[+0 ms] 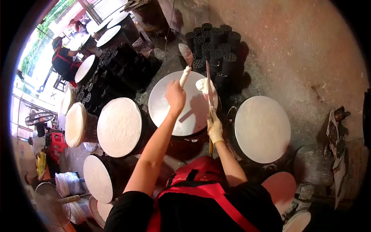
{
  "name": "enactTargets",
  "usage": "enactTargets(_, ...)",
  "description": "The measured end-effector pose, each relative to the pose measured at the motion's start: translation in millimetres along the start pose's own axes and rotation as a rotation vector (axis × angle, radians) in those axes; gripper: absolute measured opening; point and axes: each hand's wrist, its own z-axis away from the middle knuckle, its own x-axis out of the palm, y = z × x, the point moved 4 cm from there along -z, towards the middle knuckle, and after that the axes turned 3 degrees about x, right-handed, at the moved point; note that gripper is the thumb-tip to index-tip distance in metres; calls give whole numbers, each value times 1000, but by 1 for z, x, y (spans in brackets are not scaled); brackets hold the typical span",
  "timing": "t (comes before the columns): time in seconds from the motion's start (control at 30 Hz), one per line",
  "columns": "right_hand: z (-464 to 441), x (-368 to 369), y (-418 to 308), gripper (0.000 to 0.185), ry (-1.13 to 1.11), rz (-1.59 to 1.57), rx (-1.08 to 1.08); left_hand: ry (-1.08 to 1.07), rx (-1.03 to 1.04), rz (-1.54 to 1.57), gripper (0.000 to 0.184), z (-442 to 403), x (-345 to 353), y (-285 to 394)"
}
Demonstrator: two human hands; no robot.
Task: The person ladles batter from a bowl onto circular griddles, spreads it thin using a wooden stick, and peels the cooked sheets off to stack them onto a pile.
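Observation:
My left hand is bare and wrapped round the pale handle of a trowel-like tool with a leaf-shaped blade, raised over a round griddle. My right hand wears a cream glove and grips a long, narrow flat blade, which points away from me. A lump of white dough sits against the left side of that blade, above the griddle's far right part. Whether the dough touches the griddle, I cannot tell. The griddle surface is smooth and grey, with shadows of the arm and tools.
Another round griddle stands to the right, and one with a pale sheet to the left. Black briquettes with holes are piled behind. A stack of pale round sheets lies farther left. A co-worker is at the upper left.

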Motion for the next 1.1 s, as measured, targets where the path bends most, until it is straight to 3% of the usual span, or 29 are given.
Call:
enactTargets(0.07, 5, 6, -8, 39, -216, -407, 332, -23, 43, 25, 5, -9, -21, -6)
enactTargets(0.17, 45, 1, -23, 39, -116, -823, 603, -66, 45, 148, 10, 4, -72, -6)
enactTargets(0.2, 65, -1, -29, 40, -29, -761, 511, -24, 71, 164, 16, 15, -85, -15)
enactTargets(0.3, 99, 29, -16, 41, 86, -787, 469, -212, -320, 230, 31, 72, -106, -75)
enactTargets(0.33, 87, 45, -12, 37, 118, -793, 362, -198, -264, 233, 31, 93, -110, -98)
enactTargets(0.4, 63, 75, -7, 30, 177, -806, 146, -194, -513, 533, 19, 129, -143, -93)
enactTargets(0.47, 14, 112, 8, 23, 303, -570, -87, -177, -690, 732, 11, 160, -170, -86)
enactTargets(0.53, -20, 127, 4, 21, 338, -202, -158, -57, -801, 996, 13, 187, -182, -86)
enactTargets(0.6, -16, 107, -51, 22, 255, 166, -83, -37, -954, 1140, 15, 208, -192, -90)
enactTargets(0.7, 4, 80, -82, 31, -232, -365, 386, -168, -1151, 1315, 15, 241, -207, -111)
enactTargets(0.73, 12, 72, -78, 34, -169, -449, 445, -216, -1231, 1355, 15, 252, -209, -123)
enactTargets(0.8, 39, 53, -58, 29, 39, -443, 377, -253, -1380, 1409, 17, 272, -212, -139)
enactTargets(0.87, 50, 45, -26, 31, 70, -644, 336, -254, -1424, 1366, 19, 288, -222, -149)
enactTargets(0.9, 60, 39, -17, 32, 91, -671, 451, -255, -1436, 1370, 19, 296, -226, -152)
enactTargets(1.0, 53, 60, -27, 34, 40, -349, 252, -270, -1461, 1275, 19, 306, -232, -153)
enactTargets(1.03, 50, 69, -44, 36, 67, -271, 311, -252, -1465, 1264, 17, 311, -231, -154)
enactTargets(1.1, 14, 98, -25, 36, -43, -505, 280, -211, -1465, 1248, 14, 319, -221, -161)
